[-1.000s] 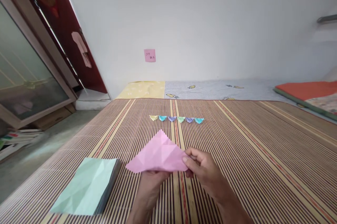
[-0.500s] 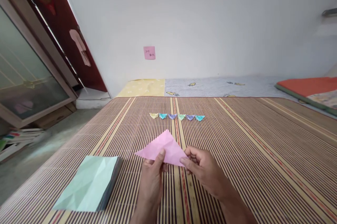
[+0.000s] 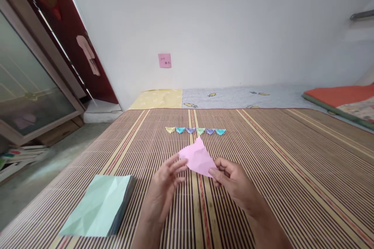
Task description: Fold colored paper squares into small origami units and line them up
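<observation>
A pink sheet of paper [image 3: 199,158], folded over and slightly bent, is held above the striped mat. My right hand [image 3: 232,179] pinches its lower right corner between thumb and fingers. My left hand [image 3: 166,181] is open with its fingers apart, at the paper's left corner; the fingertips appear to touch its edge. Beyond the paper lies a row of several small folded paper pieces [image 3: 190,130] in yellow, blue, purple and green. To the left of my left hand sits a thick stack of paper [image 3: 96,204] with a creased pale green sheet on top.
The striped bamboo mat [image 3: 280,179] spreads under everything, with patterned cloth [image 3: 228,97] along its far edge. Folded orange and green bedding [image 3: 341,99] lies at the far right. A pink note [image 3: 164,60] sticks to the white wall.
My left hand has let go of the pink paper and spread its fingers. My right hand has moved slightly right and up with the paper, whose left side now curls.
</observation>
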Demonstrator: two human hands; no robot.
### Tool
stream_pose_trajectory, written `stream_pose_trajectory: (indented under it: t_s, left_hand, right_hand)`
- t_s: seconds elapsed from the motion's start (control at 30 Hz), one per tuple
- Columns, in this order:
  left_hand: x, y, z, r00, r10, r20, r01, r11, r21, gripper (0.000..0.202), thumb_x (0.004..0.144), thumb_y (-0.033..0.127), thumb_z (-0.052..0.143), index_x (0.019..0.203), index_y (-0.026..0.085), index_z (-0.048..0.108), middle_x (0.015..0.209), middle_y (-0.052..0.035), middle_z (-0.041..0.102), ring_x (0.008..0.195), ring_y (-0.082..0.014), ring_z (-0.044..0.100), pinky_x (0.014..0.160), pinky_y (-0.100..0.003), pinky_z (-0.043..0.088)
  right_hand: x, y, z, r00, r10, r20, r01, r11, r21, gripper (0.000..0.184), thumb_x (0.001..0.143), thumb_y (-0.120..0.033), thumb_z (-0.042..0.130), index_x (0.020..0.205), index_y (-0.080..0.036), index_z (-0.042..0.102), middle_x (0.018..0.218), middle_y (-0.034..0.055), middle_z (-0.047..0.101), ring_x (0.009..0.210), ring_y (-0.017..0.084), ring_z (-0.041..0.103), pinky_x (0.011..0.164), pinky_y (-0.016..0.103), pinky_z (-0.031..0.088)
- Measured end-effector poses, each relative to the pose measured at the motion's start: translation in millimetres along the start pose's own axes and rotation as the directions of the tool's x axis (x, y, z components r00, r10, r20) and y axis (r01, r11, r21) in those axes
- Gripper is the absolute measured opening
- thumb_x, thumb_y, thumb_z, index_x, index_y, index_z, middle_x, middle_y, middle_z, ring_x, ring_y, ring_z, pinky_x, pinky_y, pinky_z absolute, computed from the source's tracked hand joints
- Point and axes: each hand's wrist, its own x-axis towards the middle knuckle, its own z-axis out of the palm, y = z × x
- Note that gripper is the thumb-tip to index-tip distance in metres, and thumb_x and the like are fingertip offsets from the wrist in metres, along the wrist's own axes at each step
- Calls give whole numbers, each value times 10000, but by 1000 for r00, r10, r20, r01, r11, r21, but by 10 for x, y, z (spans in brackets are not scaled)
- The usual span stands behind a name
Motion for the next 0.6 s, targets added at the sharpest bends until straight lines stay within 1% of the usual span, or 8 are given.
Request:
stream_pose_trajectory:
  t_s: [0.07,0.13,0.2,0.27,0.33,0.4,0.43,0.6]
  left_hand:
    - [-13,-87,69,997,-34,-64,35,999,27,504,673,320,925,1092,112,739,1129,-179,753,921,-221,727,714,-270,603]
    - [-3,-178,85,963,66,-260,-66,998,10,402,593,291,967,878,126,736,883,-72,767,726,-132,702,609,-188,551]
    - [11,-244,70,915,146,-377,-151,988,16,389,581,341,968,782,161,687,719,22,708,613,-80,653,538,-144,490]
    - [5,-275,66,932,100,-349,-100,995,19,396,648,452,915,742,166,658,672,29,680,573,-85,641,502,-158,463]
    - [-23,-283,102,978,-77,-195,79,997,0,442,731,557,825,744,141,675,717,-33,714,591,-124,670,511,-196,480]
    - [-57,-278,171,975,-222,-17,222,975,-15,449,782,551,787,832,110,722,814,-102,756,663,-166,708,567,-231,523]
    - [-70,-272,205,974,-226,20,226,974,-29,408,783,493,809,890,106,735,859,-117,768,710,-181,720,598,-241,541]
    - [-50,-216,226,977,-38,-208,11,992,-126,340,680,253,915,938,134,728,894,-66,775,746,-158,709,616,-221,579]
  right_hand:
    - [6,1,50,1000,-4,22,3,1000,26,213,927,-388,649,855,-188,648,723,-27,558,629,119,506,575,229,430]
    - [7,-2,93,999,-13,30,12,999,44,185,925,-368,655,885,-188,662,752,-17,590,654,124,533,594,228,455]
    - [5,-11,125,1000,-28,7,28,998,54,166,921,-351,662,899,-187,668,778,-8,616,680,129,555,616,230,478]
    - [3,-24,150,998,-47,-35,49,997,57,158,922,-342,661,937,-186,680,808,1,641,695,133,572,625,231,491]
    - [0,-41,172,995,-78,-59,82,994,68,164,930,-335,652,987,-186,691,834,10,663,711,139,593,632,234,502]
    - [-6,-60,190,995,-101,-23,103,990,95,177,935,-317,645,1043,-187,695,873,22,688,758,152,623,680,251,521]
    - [-10,-67,195,994,-105,12,103,989,105,188,935,-306,644,1072,-187,694,895,29,698,781,158,633,696,258,524]
    - [-31,-60,194,985,-32,170,20,997,73,231,949,-287,622,1151,-189,678,900,31,711,735,150,613,614,235,472]
